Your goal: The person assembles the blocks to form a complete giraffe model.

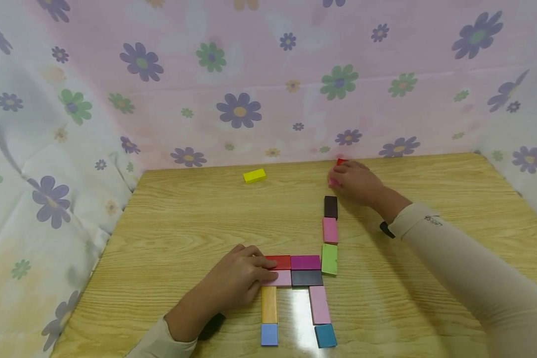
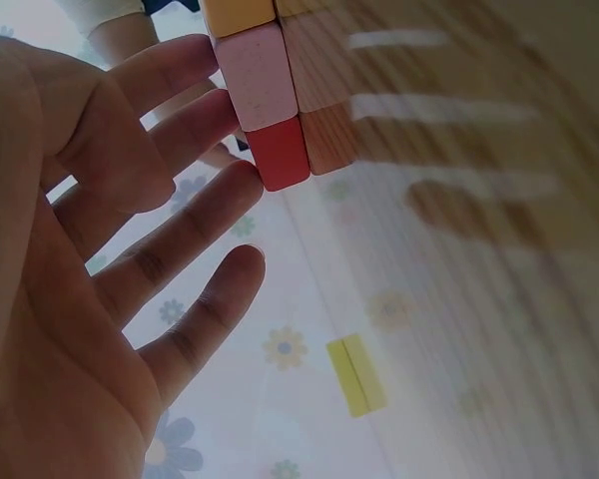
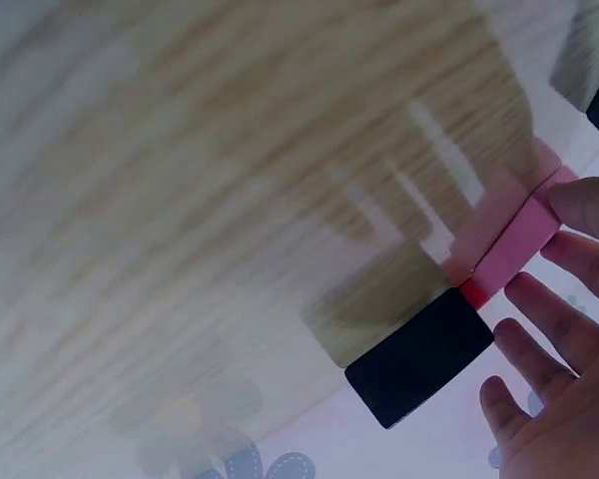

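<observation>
My right hand [image 1: 360, 183] is at the far edge of the wooden table and pinches a pink block [image 3: 519, 239] between thumb and fingers. Just beyond that block shows a red block [image 1: 341, 161], mostly covered by the hand. Nearer, a dark block [image 1: 330, 207], a second pink block [image 1: 330, 230] and a lime-green block [image 1: 329, 259] lie in a line. My left hand [image 1: 239, 276] touches a red block [image 2: 280, 155] and a light pink block [image 2: 257, 78] with extended fingertips. Beside these two lie a magenta block [image 1: 306, 262] and a dark grey block [image 1: 307, 278].
An orange block [image 1: 269, 304] and a pale pink block [image 1: 319, 305] extend toward me like two legs, ending in a light blue block [image 1: 269, 334] and a teal block [image 1: 325, 336]. A yellow block [image 1: 254, 176] lies near the back edge. Flowered cloth [image 1: 268, 74] hangs behind the table.
</observation>
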Motion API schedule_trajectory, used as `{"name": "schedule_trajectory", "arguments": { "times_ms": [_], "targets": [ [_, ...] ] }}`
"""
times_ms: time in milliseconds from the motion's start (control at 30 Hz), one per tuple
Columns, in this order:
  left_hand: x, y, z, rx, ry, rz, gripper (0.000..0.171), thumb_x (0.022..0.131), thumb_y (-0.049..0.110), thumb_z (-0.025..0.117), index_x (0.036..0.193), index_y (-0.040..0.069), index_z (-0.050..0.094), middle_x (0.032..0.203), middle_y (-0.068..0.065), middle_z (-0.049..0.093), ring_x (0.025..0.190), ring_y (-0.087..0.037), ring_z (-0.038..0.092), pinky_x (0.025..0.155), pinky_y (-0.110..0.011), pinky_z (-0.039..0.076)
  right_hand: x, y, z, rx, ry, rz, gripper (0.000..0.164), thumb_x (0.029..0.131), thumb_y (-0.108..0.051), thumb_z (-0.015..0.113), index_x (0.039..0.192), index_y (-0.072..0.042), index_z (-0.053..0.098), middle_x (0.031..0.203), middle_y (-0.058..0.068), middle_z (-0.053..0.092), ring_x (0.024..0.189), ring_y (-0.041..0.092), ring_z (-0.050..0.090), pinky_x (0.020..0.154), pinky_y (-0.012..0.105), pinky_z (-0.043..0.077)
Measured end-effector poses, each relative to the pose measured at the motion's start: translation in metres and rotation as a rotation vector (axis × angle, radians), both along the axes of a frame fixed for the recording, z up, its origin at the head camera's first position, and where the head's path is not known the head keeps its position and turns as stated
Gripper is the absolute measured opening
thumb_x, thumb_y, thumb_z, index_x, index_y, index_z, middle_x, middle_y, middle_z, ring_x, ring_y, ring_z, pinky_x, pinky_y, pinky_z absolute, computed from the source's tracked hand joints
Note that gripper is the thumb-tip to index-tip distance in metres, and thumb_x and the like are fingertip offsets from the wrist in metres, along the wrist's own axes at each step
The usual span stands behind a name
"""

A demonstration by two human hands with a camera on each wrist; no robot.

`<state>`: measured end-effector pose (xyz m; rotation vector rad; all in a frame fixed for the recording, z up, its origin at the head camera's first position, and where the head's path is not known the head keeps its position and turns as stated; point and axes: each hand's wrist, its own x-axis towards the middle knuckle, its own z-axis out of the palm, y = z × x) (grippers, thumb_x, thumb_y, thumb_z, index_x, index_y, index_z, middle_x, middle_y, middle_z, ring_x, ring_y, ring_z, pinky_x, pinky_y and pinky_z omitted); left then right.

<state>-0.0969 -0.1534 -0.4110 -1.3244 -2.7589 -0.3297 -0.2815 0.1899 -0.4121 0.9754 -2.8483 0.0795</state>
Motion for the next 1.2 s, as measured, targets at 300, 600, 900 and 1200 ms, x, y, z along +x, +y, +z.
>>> {"name": "schedule_trajectory", "arguments": {
  "times_ms": [300,600,900,1200],
  "targets": [
    [0.0,0.0,0.0,-0.003,-0.003,0.001,0.029,0.092,0.01,0.062,0.11,0.025,0.079,0.122,0.009,0.072,0.106,-0.012,0.062,0.088,-0.034,0.047,0.001,-0.003,0.005,-0.03,-0.073,0.061,0.028,0.096,-0.015,0.064,0.118,0.001,0.07,0.12,0.025,0.068,0.116,0.041,0.062,0.102,0.055,0.046],
    [0.001,0.0,-0.001,0.002,-0.003,0.003,0.03,0.092,0.009,0.062,0.11,0.025,0.079,0.122,0.009,0.072,0.107,-0.012,0.062,0.088,-0.034,0.047,0.006,-0.001,0.009,-0.025,-0.224,0.008,0.039,0.098,-0.016,0.062,0.134,0.0,0.062,0.136,0.03,0.058,0.128,0.045,0.054,0.104,0.057,0.045],
    [0.0,-0.001,-0.001,0.011,-0.009,0.003,0.029,0.092,0.009,0.062,0.11,0.024,0.079,0.121,0.009,0.072,0.106,-0.012,0.062,0.089,-0.035,0.048,0.007,0.002,0.006,-0.025,-0.205,0.038,0.038,0.098,-0.014,0.062,0.133,0.0,0.063,0.134,0.029,0.06,0.128,0.044,0.054,0.104,0.057,0.045],
    [0.0,-0.002,-0.002,0.016,-0.024,0.003,0.029,0.093,0.01,0.061,0.111,0.025,0.079,0.122,0.009,0.072,0.107,-0.012,0.062,0.091,-0.038,0.048,0.002,0.004,0.012,-0.152,-0.074,-0.008,0.026,0.096,-0.009,0.061,0.118,0.002,0.071,0.116,0.022,0.069,0.11,0.039,0.062,0.098,0.055,0.048]
  ]
}}
